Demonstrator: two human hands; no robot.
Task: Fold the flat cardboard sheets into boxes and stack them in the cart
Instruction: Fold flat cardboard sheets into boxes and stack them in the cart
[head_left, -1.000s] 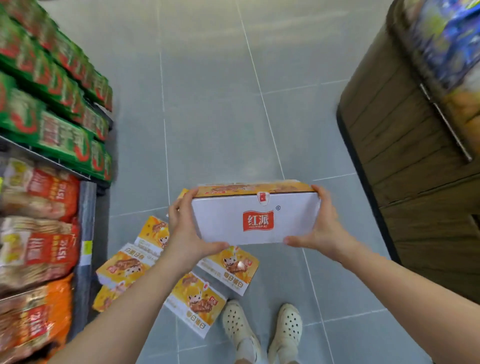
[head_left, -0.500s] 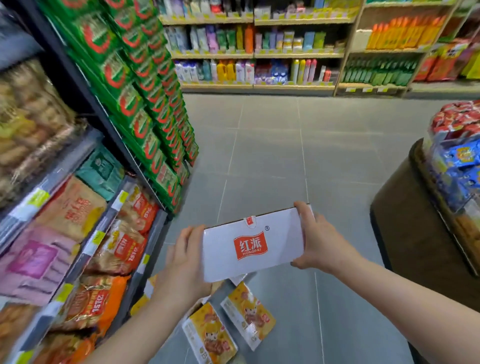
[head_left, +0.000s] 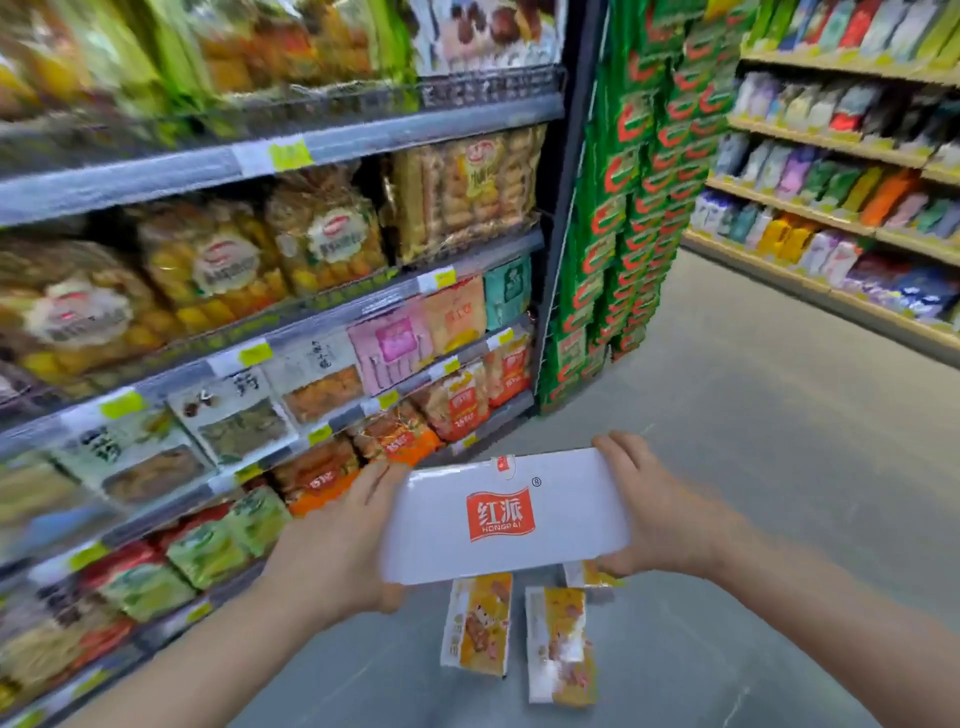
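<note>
A shop, grocery aisle. Tiered metal shelves (head_left: 291, 156) hold bagged snacks (head_left: 322, 239), with yellow price tags (head_left: 291, 155) on the shelf edges. Green packets (head_left: 628, 208) stacked on an end rack. Far shelves (head_left: 831, 145) carry bottles. Grey tile floor (head_left: 753, 441).

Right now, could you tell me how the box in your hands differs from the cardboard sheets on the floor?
The folded box is closed up and held in the air by the left hand and right hand; the flat sheets lie unfolded on the floor. The box shows a white face with a red logo; the sheets show yellow-orange print. They look like the same packaging.
</note>
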